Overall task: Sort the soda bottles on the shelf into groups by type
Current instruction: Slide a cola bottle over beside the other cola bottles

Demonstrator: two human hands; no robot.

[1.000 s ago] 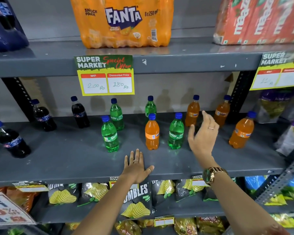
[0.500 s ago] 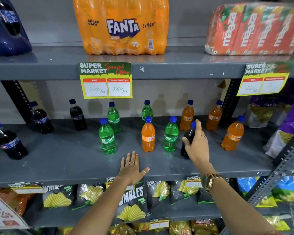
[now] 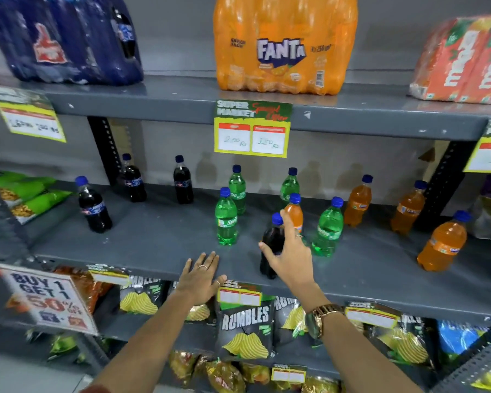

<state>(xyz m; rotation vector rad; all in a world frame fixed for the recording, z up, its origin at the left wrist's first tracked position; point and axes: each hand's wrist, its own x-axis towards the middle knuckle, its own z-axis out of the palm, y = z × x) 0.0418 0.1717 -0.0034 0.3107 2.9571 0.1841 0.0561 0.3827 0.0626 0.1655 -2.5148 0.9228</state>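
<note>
1. Currently, right hand [image 3: 291, 258] wraps around a dark cola plastic bottle with a blue cap [image 3: 270, 245], thumb on its left side, fingers behind; bottle tilts slightly, near the front of the grey metal middle shelf [image 3: 153, 239]. Cannot tell whether its base touches the shelf.
2. Left hand [image 3: 200, 279] lies flat, palm down, fingers spread, on the shelf's front edge, holding nothing. Rings on two fingers.
3. Gold-toned wristwatch [image 3: 321, 317] on the right wrist.
4. Three more dark cola bottles stand at the shelf's left: one forward [image 3: 94, 207], two further back [image 3: 133, 180] [image 3: 183, 181], well apart from each other.
5. Green Sprite bottles, blue caps: one front-centre [image 3: 226, 219], one just behind it [image 3: 237, 188], one further back [image 3: 289, 184], one right of the held bottle [image 3: 328, 226].
6. Orange Fanta bottle [image 3: 294, 211] directly behind the held cola, partly hidden by the fingers.
7. Three other orange bottles to the right: [image 3: 359, 202], [image 3: 408, 208], and one nearest the front [image 3: 444, 242].
8. Top shelf: orange Fanta multipack [image 3: 284, 43], yellow-and-green price tag [image 3: 253, 129] below it.
9. Lower shelf: black chip bags marked RUMBLES [image 3: 245, 324].
</note>
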